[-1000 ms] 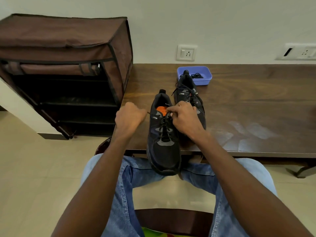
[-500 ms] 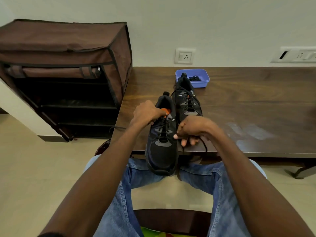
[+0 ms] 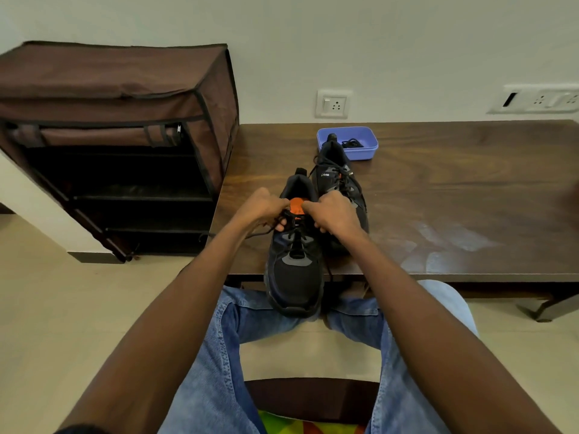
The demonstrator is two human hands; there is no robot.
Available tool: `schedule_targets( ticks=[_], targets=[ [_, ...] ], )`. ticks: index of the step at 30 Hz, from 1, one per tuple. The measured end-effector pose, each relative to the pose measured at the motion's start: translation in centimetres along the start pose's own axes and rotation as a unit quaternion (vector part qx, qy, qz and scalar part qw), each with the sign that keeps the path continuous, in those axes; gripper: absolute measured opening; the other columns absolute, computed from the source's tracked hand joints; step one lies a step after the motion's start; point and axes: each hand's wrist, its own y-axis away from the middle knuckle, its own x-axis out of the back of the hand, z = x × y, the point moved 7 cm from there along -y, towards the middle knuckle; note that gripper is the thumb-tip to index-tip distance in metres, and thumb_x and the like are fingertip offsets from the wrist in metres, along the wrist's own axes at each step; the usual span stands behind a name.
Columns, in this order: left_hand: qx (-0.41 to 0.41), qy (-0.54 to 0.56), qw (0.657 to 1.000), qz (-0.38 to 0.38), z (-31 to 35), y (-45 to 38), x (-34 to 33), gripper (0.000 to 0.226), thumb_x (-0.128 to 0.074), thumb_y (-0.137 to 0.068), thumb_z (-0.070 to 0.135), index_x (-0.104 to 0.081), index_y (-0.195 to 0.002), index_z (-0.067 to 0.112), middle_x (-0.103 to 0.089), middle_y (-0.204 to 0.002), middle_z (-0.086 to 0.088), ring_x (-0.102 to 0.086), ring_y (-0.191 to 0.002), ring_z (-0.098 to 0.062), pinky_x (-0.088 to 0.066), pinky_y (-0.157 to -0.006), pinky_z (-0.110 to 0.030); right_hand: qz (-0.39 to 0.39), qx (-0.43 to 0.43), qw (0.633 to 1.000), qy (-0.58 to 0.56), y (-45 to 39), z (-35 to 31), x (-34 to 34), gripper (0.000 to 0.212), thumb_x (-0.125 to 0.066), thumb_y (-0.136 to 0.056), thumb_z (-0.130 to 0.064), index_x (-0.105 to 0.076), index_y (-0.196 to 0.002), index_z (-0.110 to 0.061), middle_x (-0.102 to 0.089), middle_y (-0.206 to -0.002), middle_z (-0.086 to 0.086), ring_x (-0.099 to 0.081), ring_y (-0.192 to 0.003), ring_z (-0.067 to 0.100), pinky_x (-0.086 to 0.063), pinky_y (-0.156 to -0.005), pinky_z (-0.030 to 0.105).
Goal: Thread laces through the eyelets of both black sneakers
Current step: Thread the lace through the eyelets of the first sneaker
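Two black sneakers stand on the wooden table [image 3: 438,214]. The near sneaker [image 3: 294,277] hangs its toe over the front edge and shows an orange tongue tab. My left hand [image 3: 266,208] pinches its black lace [image 3: 294,238] at the top left eyelets, and a loose end trails left past the wrist. At the top right eyelets my right hand [image 3: 336,214] grips the other end of the lace. The far sneaker [image 3: 336,173] sits just behind, laced, partly hidden by my right hand.
A blue plastic tray [image 3: 369,151] with a black lace in it stands behind the far sneaker. A brown fabric shoe rack [image 3: 125,136] stands to the left of the table. My knees in jeans are under the front edge.
My right hand rose from the sneaker's lower right side to the top eyelets. My left hand stayed at the top left of the near sneaker, shifting slightly.
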Motion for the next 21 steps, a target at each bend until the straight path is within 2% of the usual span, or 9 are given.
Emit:
schedule_targets(
  ticks=[3, 7, 9, 11, 12, 14, 17, 19, 21],
  targets=[
    [-0.002, 0.069, 0.997, 0.014, -1.0, -0.4, 0.2, 0.023, -0.051, -0.101, 0.012, -0.065, -0.097, -0.006, -0.065, -0.063, -0.012, -0.059, -0.044, -0.015, -0.044, -0.040, -0.021, -0.031, -0.047, 0.996, -0.068, -0.5, 1.2, 0.2, 0.023, -0.060, -0.086, -0.022, -0.070, -0.073, -0.006, -0.067, -0.056, 0.003, -0.049, -0.034, 0.010, -0.035, -0.037, 0.024],
    [-0.022, 0.067, 0.996, 0.047, -1.4, -0.7, 0.3, 0.022, -0.060, -0.096, 0.015, -0.064, -0.077, 0.007, -0.065, -0.059, -0.007, -0.056, -0.045, -0.014, -0.048, -0.047, -0.025, -0.060, -0.088, 0.978, -0.180, -0.4, 2.8, 0.3, 0.018, -0.060, -0.087, -0.015, -0.065, -0.070, -0.012, -0.056, -0.054, -0.001, -0.038, -0.038, 0.008, -0.023, -0.033, 0.019],
    [-0.069, 0.016, 0.992, 0.108, -0.9, -0.4, 0.8, 0.014, -0.069, -0.090, 0.021, -0.062, -0.079, 0.014, -0.066, -0.072, -0.002, -0.060, -0.061, -0.013, -0.049, -0.060, -0.030, -0.066, -0.086, 0.973, -0.204, -0.3, 3.0, 0.4, 0.017, -0.062, -0.087, -0.015, -0.065, -0.070, -0.012, -0.053, -0.053, -0.002, -0.036, -0.038, 0.007, -0.020, -0.032, 0.018],
    [-0.149, -0.025, 0.979, 0.139, 0.7, 0.5, 0.9, 0.009, -0.071, -0.089, 0.021, -0.066, -0.095, 0.017, -0.064, -0.089, 0.003, -0.061, -0.080, -0.010, -0.048, -0.068, -0.027, -0.069, -0.074, 0.973, -0.208, -0.3, 2.8, 0.3, 0.013, -0.062, -0.088, -0.016, -0.067, -0.077, -0.010, -0.053, -0.055, -0.002, -0.035, -0.038, 0.007, -0.019, -0.032, 0.018],
    [-0.195, -0.053, 0.972, 0.121, 1.6, 0.6, 0.4, 0.008, -0.070, -0.090, 0.020, -0.070, -0.098, 0.018, -0.063, -0.094, 0.004, -0.060, -0.085, -0.010, -0.048, -0.072, -0.026, -0.068, -0.067, 0.973, -0.208, -0.3, 2.6, 0.3, 0.011, -0.063, -0.088, -0.016, -0.068, -0.081, -0.010, -0.053, -0.056, -0.001, -0.035, -0.039, 0.008, -0.019, -0.031, 0.018],
    [-0.250, -0.132, 0.957, 0.058, 2.9, 0.8, -1.0, 0.011, -0.070, -0.091, 0.018, -0.075, -0.081, 0.015, -0.063, -0.085, 0.002, -0.060, -0.083, -0.014, -0.050, -0.075, -0.034, -0.063, -0.054, 0.975, -0.205, -0.4, 2.3, 0.2, 0.011, -0.063, -0.089, -0.016, -0.068, -0.082, -0.009, -0.055, -0.058, 0.000, -0.036, -0.040, 0.009, -0.021, -0.031, 0.017],
    [-0.237, -0.153, 0.959, 0.008, 2.4, 0.2, -1.8, 0.031, -0.070, -0.089, 0.010, -0.062, -0.061, -0.001, -0.062, -0.073, -0.013, -0.061, -0.084, -0.028, -0.051, -0.084, -0.044, -0.055, -0.044, 0.978, -0.197, -0.4, 2.0, 0.2, 0.013, -0.062, -0.090, -0.016, -0.068, -0.081, -0.009, -0.057, -0.058, 0.001, -0.038, -0.041, 0.010, -0.025, -0.031, 0.016],
    [-0.240, -0.097, 0.966, -0.014, 2.3, 0.5, -1.9, 0.026, -0.070, -0.090, 0.009, -0.062, -0.065, 0.003, -0.063, -0.081, -0.014, -0.060, -0.085, -0.025, -0.049, -0.086, -0.031, -0.048, -0.045, 0.979, -0.193, -0.6, 1.9, 0.0, 0.016, -0.063, -0.090, -0.017, -0.067, -0.076, -0.010, -0.058, -0.056, 0.001, -0.039, -0.040, 0.009, -0.029, -0.035, 0.017],
    [-0.235, 0.029, 0.971, 0.036, 1.7, 0.8, -1.0, 0.013, -0.069, -0.091, 0.008, -0.067, -0.078, 0.004, -0.065, -0.100, -0.006, -0.061, -0.088, -0.011, -0.047, -0.079, -0.016, -0.028, -0.047, 0.982, -0.182, -1.0, 1.9, -0.1, 0.020, -0.064, -0.088, -0.018, -0.064, -0.069, -0.012, -0.060, -0.055, 0.001, -0.040, -0.038, 0.009, -0.035, -0.043, 0.022]
  ],
)
